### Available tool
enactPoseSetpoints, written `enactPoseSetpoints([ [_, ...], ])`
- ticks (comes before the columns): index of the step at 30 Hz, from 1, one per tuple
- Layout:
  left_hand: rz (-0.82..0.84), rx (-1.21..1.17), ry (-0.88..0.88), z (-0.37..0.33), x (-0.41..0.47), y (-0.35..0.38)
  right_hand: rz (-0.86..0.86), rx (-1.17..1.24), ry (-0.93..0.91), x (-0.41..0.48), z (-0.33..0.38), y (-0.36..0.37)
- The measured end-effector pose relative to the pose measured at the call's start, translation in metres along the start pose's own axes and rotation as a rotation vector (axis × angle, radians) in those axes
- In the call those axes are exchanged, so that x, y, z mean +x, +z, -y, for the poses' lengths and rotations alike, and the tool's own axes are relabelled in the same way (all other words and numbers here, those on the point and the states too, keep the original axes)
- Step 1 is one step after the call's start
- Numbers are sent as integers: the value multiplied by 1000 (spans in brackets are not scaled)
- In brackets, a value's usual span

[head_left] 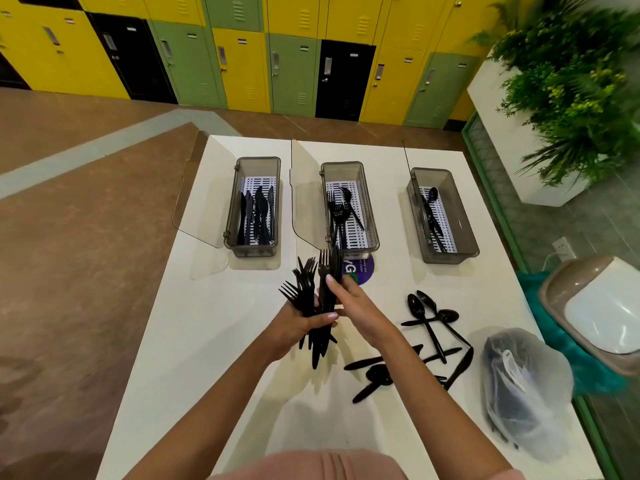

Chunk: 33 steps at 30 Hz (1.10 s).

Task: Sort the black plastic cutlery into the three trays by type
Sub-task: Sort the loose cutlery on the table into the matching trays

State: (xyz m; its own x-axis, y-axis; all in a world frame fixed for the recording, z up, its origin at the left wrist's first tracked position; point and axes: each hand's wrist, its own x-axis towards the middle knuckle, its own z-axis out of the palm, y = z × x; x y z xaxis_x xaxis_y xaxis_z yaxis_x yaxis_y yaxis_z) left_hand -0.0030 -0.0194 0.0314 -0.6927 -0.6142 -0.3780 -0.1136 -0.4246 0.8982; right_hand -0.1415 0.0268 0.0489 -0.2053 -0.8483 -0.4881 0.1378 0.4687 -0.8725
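Observation:
My left hand (298, 327) grips a fanned bundle of black forks (306, 289) above the white table (207, 323). My right hand (353, 303) pinches one more black piece (334, 268) at the top of that bundle. Three smoky trays with open lids stand in a row at the back. The left tray (231, 216) holds knives, the middle tray (370, 216) holds forks and a spoon, and the right tray (464, 223) holds spoons. Loose spoons and knives (429, 327) lie on the table to the right of my hands.
A clear plastic bag (526, 389) with dark contents lies at the table's right front. A round purple sticker (362, 270) sits in front of the middle tray. A bin (595, 306) stands off the right edge. Lockers and a planter are behind.

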Motion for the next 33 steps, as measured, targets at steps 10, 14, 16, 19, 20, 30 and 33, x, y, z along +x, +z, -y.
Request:
enactPoseSetpoints([
  [10,-165,21,37,3,3,3,-166,30,-134,9,-2,-15],
  [14,-214,8,34,6,5,5,-235,24,-120,11,-3,-16],
  [16,-241,25,28,8,6,5,-261,33,-118,12,-3,-16],
  [19,-279,35,25,9,5,6,-282,75,-117,12,-2,-13],
  [20,-289,38,27,10,5,6,-282,98,-120,12,-2,-13],
  [30,-324,61,44,8,-1,-8,-78,99,-115,18,-3,2],
  [33,-357,55,49,8,-5,-14,-73,73,-106,21,-2,9],
])
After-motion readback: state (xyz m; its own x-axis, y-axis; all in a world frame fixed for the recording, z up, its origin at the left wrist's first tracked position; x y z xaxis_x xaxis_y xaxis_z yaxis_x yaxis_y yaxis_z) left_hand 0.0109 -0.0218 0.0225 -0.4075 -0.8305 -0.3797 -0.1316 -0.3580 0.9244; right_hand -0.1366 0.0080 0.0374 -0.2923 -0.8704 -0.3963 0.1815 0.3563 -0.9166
